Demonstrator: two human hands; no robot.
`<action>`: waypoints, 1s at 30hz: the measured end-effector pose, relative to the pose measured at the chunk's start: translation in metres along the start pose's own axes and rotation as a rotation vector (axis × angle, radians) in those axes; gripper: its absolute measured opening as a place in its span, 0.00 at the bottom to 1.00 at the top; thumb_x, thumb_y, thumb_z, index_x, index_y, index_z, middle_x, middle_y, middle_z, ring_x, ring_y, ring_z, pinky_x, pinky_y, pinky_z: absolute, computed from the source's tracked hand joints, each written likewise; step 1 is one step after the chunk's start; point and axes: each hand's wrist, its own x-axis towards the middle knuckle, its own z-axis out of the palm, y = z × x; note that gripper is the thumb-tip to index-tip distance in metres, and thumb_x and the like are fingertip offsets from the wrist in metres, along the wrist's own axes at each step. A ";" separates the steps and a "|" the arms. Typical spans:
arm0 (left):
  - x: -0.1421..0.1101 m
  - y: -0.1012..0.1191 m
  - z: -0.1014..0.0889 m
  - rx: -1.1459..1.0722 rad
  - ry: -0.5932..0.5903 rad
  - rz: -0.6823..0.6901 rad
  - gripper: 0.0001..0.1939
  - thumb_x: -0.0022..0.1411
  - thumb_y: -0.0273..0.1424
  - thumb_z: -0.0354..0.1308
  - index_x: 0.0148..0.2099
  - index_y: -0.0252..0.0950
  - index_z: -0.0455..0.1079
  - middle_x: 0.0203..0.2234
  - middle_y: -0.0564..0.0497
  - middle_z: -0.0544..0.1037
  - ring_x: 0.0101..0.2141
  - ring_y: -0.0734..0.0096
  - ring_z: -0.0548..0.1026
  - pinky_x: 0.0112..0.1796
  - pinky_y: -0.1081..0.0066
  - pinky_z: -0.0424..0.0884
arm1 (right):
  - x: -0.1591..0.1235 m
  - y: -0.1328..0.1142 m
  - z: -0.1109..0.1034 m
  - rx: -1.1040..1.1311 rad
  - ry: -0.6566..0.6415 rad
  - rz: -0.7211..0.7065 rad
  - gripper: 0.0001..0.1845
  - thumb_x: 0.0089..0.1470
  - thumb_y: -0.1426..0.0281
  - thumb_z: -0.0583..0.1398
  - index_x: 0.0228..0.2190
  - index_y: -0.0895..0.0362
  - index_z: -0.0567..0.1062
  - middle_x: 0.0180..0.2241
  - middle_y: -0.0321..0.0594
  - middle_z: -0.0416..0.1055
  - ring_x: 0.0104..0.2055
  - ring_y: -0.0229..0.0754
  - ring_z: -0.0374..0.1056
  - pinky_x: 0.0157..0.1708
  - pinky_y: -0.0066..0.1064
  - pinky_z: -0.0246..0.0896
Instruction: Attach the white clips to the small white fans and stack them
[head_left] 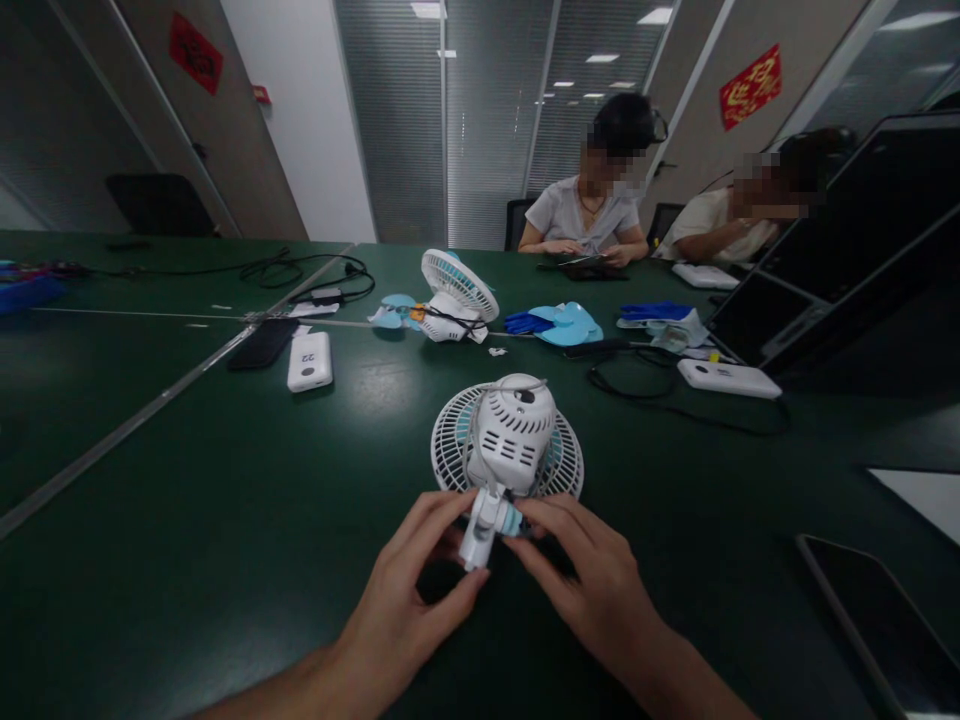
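A small white fan (517, 440) lies grille-down on the dark green table, its vented motor housing facing up and pale blue blades showing through the grille. A grey-white cord is looped around the housing. At the near end a white clip bracket (480, 535) sticks out toward me. My left hand (409, 575) grips this bracket between thumb and fingers. On the bracket's right side is a light blue knob (511, 520), pinched by the fingers of my right hand (589, 570). The fingertips behind the bracket are partly hidden.
Farther back lies a second white fan (450, 305) beside loose blue blades (570, 323). White power banks (310, 362) and a dark phone (262, 343) rest to the left. A large phone (877, 610) lies at near right. Two people sit across the table (360, 560).
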 end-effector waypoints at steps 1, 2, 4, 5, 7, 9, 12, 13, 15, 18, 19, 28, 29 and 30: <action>0.000 0.000 0.000 0.003 -0.006 -0.002 0.31 0.69 0.29 0.62 0.68 0.62 0.62 0.58 0.52 0.68 0.49 0.69 0.77 0.49 0.68 0.80 | 0.002 -0.001 0.000 -0.003 -0.007 -0.003 0.07 0.72 0.69 0.57 0.48 0.54 0.75 0.40 0.42 0.78 0.39 0.43 0.76 0.40 0.35 0.72; 0.000 0.000 0.000 0.006 -0.009 -0.001 0.31 0.69 0.29 0.62 0.68 0.62 0.62 0.58 0.52 0.68 0.49 0.69 0.77 0.49 0.68 0.80 | 0.004 -0.002 0.001 -0.004 -0.016 -0.001 0.08 0.73 0.70 0.56 0.44 0.55 0.76 0.38 0.41 0.78 0.37 0.43 0.76 0.39 0.35 0.71; 0.000 0.001 0.001 0.012 -0.003 0.007 0.32 0.69 0.28 0.62 0.68 0.61 0.62 0.58 0.52 0.69 0.48 0.69 0.77 0.49 0.67 0.80 | 0.009 -0.004 0.002 -0.009 -0.032 0.015 0.14 0.74 0.71 0.53 0.37 0.55 0.76 0.33 0.40 0.77 0.33 0.42 0.74 0.36 0.35 0.69; 0.000 0.002 0.001 0.017 0.000 0.012 0.32 0.69 0.28 0.62 0.68 0.61 0.63 0.57 0.52 0.69 0.48 0.69 0.77 0.49 0.67 0.80 | 0.011 -0.006 0.003 -0.012 -0.029 0.029 0.16 0.74 0.72 0.52 0.35 0.55 0.75 0.31 0.39 0.76 0.32 0.42 0.73 0.35 0.35 0.68; 0.000 0.003 0.001 0.025 0.014 0.016 0.32 0.68 0.27 0.62 0.68 0.60 0.63 0.57 0.52 0.70 0.47 0.69 0.77 0.49 0.67 0.80 | 0.012 -0.007 0.003 -0.010 -0.006 0.065 0.14 0.73 0.73 0.52 0.36 0.55 0.75 0.30 0.38 0.75 0.31 0.42 0.73 0.34 0.35 0.68; 0.001 0.003 0.001 0.027 0.018 0.007 0.31 0.69 0.28 0.62 0.68 0.60 0.63 0.57 0.52 0.70 0.47 0.69 0.77 0.48 0.67 0.80 | 0.010 -0.006 0.001 0.003 0.021 0.075 0.08 0.71 0.72 0.55 0.44 0.56 0.75 0.34 0.39 0.77 0.32 0.42 0.74 0.34 0.34 0.70; 0.000 0.004 0.000 0.024 0.022 0.003 0.30 0.69 0.29 0.62 0.68 0.59 0.63 0.57 0.52 0.70 0.47 0.69 0.77 0.48 0.67 0.81 | 0.005 -0.003 -0.002 -0.013 0.029 -0.031 0.11 0.68 0.73 0.59 0.52 0.56 0.72 0.40 0.42 0.79 0.36 0.42 0.76 0.37 0.35 0.73; 0.000 0.004 0.000 0.021 0.021 0.007 0.30 0.69 0.29 0.62 0.68 0.59 0.64 0.57 0.51 0.70 0.47 0.69 0.78 0.48 0.67 0.81 | 0.004 -0.001 -0.003 -0.034 0.028 -0.076 0.11 0.68 0.73 0.60 0.51 0.55 0.73 0.40 0.42 0.79 0.37 0.43 0.77 0.39 0.35 0.74; 0.001 0.004 0.000 0.015 0.021 0.009 0.29 0.69 0.29 0.62 0.68 0.57 0.64 0.57 0.51 0.70 0.47 0.68 0.78 0.47 0.67 0.81 | 0.003 0.000 -0.003 -0.080 0.032 -0.139 0.10 0.69 0.75 0.60 0.50 0.54 0.74 0.41 0.42 0.80 0.40 0.43 0.78 0.42 0.35 0.74; 0.002 0.006 -0.001 0.016 0.036 0.001 0.28 0.69 0.29 0.62 0.67 0.55 0.65 0.56 0.50 0.71 0.46 0.68 0.77 0.47 0.66 0.81 | 0.004 0.001 -0.001 -0.110 0.031 -0.163 0.10 0.70 0.73 0.60 0.52 0.57 0.75 0.42 0.43 0.80 0.42 0.44 0.78 0.44 0.36 0.74; 0.002 0.007 -0.001 0.019 0.041 0.002 0.28 0.69 0.28 0.62 0.67 0.54 0.65 0.55 0.50 0.71 0.46 0.68 0.77 0.46 0.66 0.81 | 0.005 0.001 0.000 -0.106 0.024 -0.157 0.09 0.71 0.72 0.60 0.51 0.57 0.75 0.41 0.43 0.80 0.41 0.44 0.78 0.43 0.37 0.74; 0.000 0.004 -0.001 0.028 0.053 0.004 0.27 0.68 0.28 0.61 0.67 0.52 0.66 0.55 0.49 0.70 0.45 0.69 0.77 0.46 0.66 0.80 | 0.007 0.005 0.000 -0.029 0.042 -0.081 0.12 0.69 0.78 0.55 0.50 0.57 0.73 0.43 0.45 0.78 0.43 0.45 0.77 0.43 0.38 0.73; -0.001 0.003 -0.001 0.023 0.054 0.008 0.28 0.68 0.28 0.61 0.67 0.53 0.65 0.55 0.49 0.70 0.44 0.69 0.77 0.46 0.66 0.80 | 0.005 0.006 0.000 -0.019 0.036 -0.131 0.13 0.68 0.78 0.56 0.51 0.57 0.72 0.44 0.45 0.78 0.44 0.45 0.77 0.44 0.39 0.74; -0.001 0.003 0.000 0.019 0.057 0.013 0.28 0.68 0.28 0.61 0.67 0.53 0.65 0.55 0.50 0.71 0.44 0.70 0.77 0.46 0.66 0.80 | 0.004 0.007 0.000 -0.020 0.018 -0.176 0.13 0.67 0.78 0.57 0.51 0.56 0.72 0.45 0.45 0.78 0.45 0.46 0.77 0.44 0.39 0.74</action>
